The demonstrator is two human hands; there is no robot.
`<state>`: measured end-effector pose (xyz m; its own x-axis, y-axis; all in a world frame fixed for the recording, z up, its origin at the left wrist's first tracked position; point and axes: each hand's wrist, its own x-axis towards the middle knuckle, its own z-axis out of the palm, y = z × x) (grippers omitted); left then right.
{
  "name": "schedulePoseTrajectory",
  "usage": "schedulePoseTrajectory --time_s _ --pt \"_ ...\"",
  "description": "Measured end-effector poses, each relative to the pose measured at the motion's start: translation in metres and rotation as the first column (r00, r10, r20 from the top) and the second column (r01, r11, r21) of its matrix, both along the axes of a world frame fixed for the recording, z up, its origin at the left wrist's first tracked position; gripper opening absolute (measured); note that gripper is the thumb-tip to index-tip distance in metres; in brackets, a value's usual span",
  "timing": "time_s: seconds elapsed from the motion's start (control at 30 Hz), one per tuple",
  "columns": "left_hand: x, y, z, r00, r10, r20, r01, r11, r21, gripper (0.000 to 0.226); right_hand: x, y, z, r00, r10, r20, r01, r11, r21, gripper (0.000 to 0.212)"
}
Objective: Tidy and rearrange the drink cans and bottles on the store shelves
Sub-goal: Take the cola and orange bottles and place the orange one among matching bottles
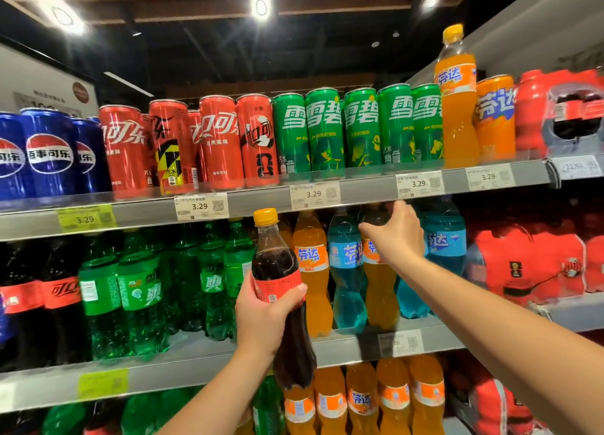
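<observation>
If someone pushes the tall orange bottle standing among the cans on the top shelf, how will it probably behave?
The orange bottle probably tips easily: it is taller than the cans beside it and narrow at the waist. It looks nearly full, so likely heavy for its size. If it falls, its round body would probably roll.

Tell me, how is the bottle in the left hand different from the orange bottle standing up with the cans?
The cola bottle holds dark drink; the orange Fanta bottle holds orange drink. The cola bottle is gripped by the left hand, off the shelf; the Fanta stands alone on the top shelf among cans. The cola's label is red, the Fanta's orange. Both have yellow-orange caps.
</observation>
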<state>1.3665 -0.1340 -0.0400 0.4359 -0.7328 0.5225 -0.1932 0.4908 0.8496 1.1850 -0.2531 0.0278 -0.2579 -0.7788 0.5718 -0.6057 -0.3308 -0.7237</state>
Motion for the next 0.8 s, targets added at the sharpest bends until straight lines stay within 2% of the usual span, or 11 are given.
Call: schedulePoseTrajectory --time_s 0.17,0.23,0.37,0.43,0.53,0.7,0.8 --pt "0.002 -0.003 -0.003 1.000 0.002 0.004 -0.002 1.000 0.014 0.056 0.006 0.001 -0.003 0.994 0.027 -0.108 -0.037 0.995 -0.088 0.044" --pt "0.003 -0.003 -0.003 1.000 0.004 0.009 -0.004 1.000 0.012 0.059 0.005 0.000 -0.001 0.998 -0.013 -0.064 0.010 0.999 -0.050 0.044" --pt "0.004 -0.006 -0.002 1.000 0.004 0.002 -0.004 1.000 0.004 0.050 -0.004 -0.006 0.001 0.996 -0.072 -0.045 0.074 0.996 0.055 0.049" --pt "0.004 -0.007 -0.002 1.000 -0.001 0.008 0.001 1.000 0.001 0.058 -0.006 -0.009 0.003 0.995 -0.069 -0.071 0.077 0.991 0.111 0.051" --pt "0.006 -0.010 -0.004 1.000 -0.008 0.009 0.008 1.000 -0.001 0.066 -0.005 -0.011 0.006 0.996 -0.048 -0.078 0.059 0.987 0.149 0.042" --pt "0.008 -0.014 -0.009 0.999 -0.028 0.031 0.028 1.000 0.000 0.067 -0.007 -0.009 0.005 0.987 -0.079 -0.140 0.099 0.985 0.142 0.066" --pt "0.007 -0.016 -0.010 0.999 -0.031 0.030 0.032 0.999 -0.009 0.063 -0.011 -0.007 0.003 0.977 -0.080 -0.199 0.104 0.988 0.114 0.068"
